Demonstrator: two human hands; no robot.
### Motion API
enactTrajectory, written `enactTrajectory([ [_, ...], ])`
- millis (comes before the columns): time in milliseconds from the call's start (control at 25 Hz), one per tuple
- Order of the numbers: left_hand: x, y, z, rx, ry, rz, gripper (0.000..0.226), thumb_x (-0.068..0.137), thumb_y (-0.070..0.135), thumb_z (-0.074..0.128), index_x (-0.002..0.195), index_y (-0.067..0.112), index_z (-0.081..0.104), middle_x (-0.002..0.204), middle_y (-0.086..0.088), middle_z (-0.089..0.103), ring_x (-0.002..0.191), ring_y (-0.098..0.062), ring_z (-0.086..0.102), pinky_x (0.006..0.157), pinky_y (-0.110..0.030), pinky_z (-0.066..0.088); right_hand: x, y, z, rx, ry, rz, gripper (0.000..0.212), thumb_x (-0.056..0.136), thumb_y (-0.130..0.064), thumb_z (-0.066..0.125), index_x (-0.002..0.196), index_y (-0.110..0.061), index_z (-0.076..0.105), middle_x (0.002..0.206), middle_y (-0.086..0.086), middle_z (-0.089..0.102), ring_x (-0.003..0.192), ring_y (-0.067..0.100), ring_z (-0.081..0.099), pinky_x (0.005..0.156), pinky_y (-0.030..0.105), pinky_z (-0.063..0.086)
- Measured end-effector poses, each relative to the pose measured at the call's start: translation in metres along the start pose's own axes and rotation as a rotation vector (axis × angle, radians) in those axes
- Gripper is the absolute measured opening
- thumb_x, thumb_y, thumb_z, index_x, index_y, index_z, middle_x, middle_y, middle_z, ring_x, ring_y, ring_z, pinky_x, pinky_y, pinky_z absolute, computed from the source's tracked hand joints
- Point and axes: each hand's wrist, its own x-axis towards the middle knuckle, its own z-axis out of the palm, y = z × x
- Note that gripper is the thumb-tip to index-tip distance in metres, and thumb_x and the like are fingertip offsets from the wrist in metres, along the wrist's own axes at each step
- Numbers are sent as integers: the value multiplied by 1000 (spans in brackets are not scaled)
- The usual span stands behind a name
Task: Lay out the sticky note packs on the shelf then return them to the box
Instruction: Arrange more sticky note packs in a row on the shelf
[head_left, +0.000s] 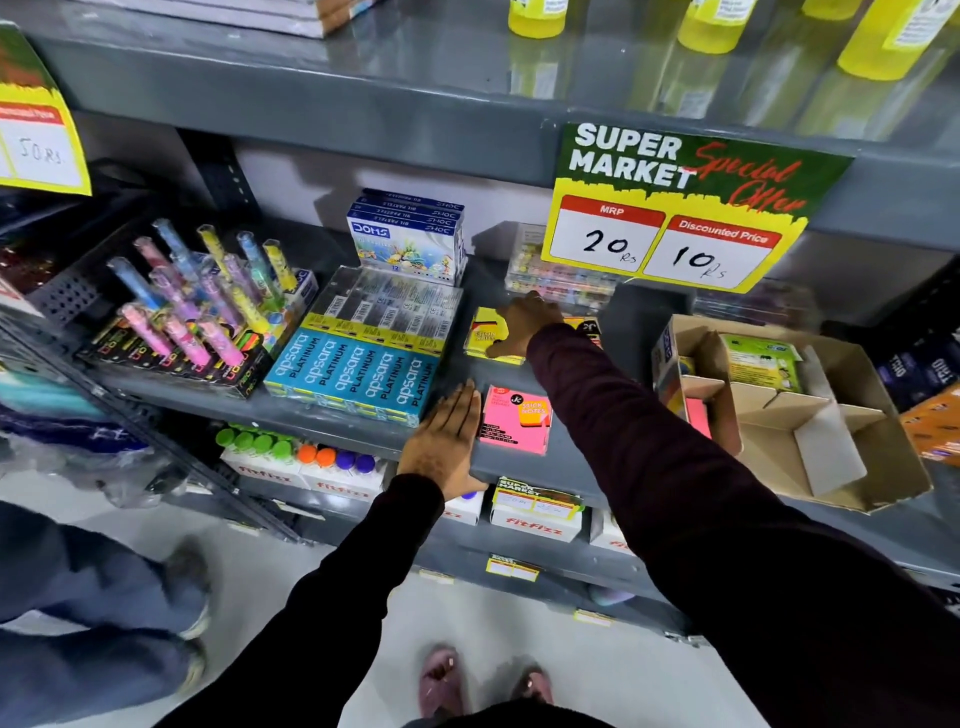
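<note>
Laying out is half done — right hand (524, 325) presses flat, gripping nothing, on the yellow pack (485, 332); pink pack (514, 421) lies just beside the open, flat left hand (444, 441); others remain in the box (831, 467).

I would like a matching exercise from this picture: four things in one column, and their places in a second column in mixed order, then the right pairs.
Things:
1. pink sticky note pack
2. yellow sticky note pack
3. left hand
4. cardboard box

Places:
A. under the right hand, further back on the shelf
B. at the right end of the shelf
C. flat on the shelf's front edge, beside the apsara boxes
D. near the shelf's front, right of the left hand

Pairs: 1-D, 2-A, 3-C, 4-B
</note>
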Motion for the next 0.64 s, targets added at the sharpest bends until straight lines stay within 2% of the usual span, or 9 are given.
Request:
enactTrajectory([
  [80,0,1,0,20,9,-18,127,46,64,78,138,-4,24,147,-20,33,132,-30,37,108,-34,23,-1,2,0,22,-24,-13,77,78,-53,65,141,-14,42,145,12,47,136,34,35,107,50,36],
  [160,2,1,3,17,56,-35,116,51,53,83,137,-3,28,144,-19,38,129,-29,42,106,-34,31,-8,14,-4,122,-8,-17,83,78,-54,67,145,-15,36,149,11,43,138,34,34,110,49,35],
  [240,0,0,4,-18,65,-23,109,67,48,74,142,0,11,153,-17,19,139,-28,23,113,-34,18,-23,34,-11,259,16,0,84,80,-49,68,147,-13,32,151,13,40,139,33,36,113,42,35],
  [320,0,-2,5,-77,51,-4,110,71,55,66,143,3,1,155,-15,4,142,-27,9,114,-33,5,-44,61,-15,284,-9,47,75,84,-38,68,144,-6,37,150,14,41,138,30,39,112,35,33],
  [440,-2,-2,1,-113,51,6,117,65,60,69,143,2,4,155,-16,5,142,-27,9,115,-35,5,-77,94,-3,258,-139,142,64,82,-25,73,135,-2,47,143,16,49,130,30,47,103,31,40],
  [560,-2,-1,3,-80,63,-9,114,64,55,73,142,0,12,154,-17,13,141,-28,14,114,-38,11,-104,95,18,268,-305,127,89,75,-23,80,147,-8,30,155,10,33,141,26,35,114,30,29],
  [640,0,-1,7,-6,81,-28,102,72,44,73,143,2,13,154,-14,16,141,-25,16,112,-34,13,-111,91,26,219,-286,91,98,72,-25,81,149,-9,24,158,10,27,144,26,28,117,29,25],
])
